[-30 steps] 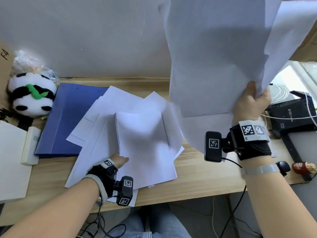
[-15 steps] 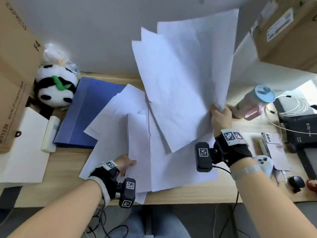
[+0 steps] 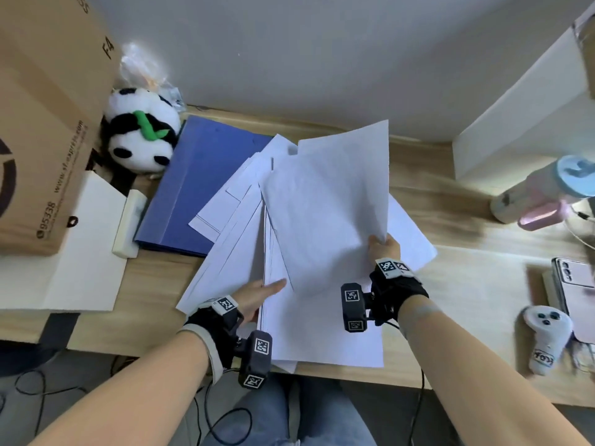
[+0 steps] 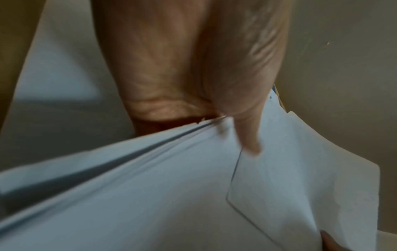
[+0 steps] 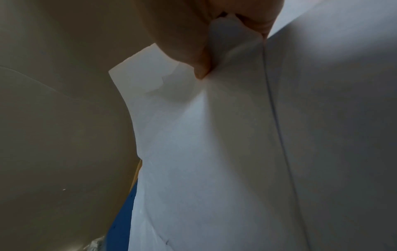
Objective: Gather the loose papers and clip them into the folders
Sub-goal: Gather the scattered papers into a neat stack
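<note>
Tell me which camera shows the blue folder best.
The head view: the blue folder lies closed on the desk beside the panda toy, its right part covered by loose papers. The right wrist view catches only a blue sliver; the left wrist view shows a tiny blue glimpse, unclear.

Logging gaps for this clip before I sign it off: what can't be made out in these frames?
- Blue folder, head view: its right part lies under the loose papers; no clip shows.
- Left hand, head view: fingers hidden beneath the sheets; the left wrist view is blurred.
- Right hand, head view: fingertips hidden behind the lifted sheets.
- Bottle, head view: motion-blurred.
- Sheet count: edges overlap, cannot tell.
</note>
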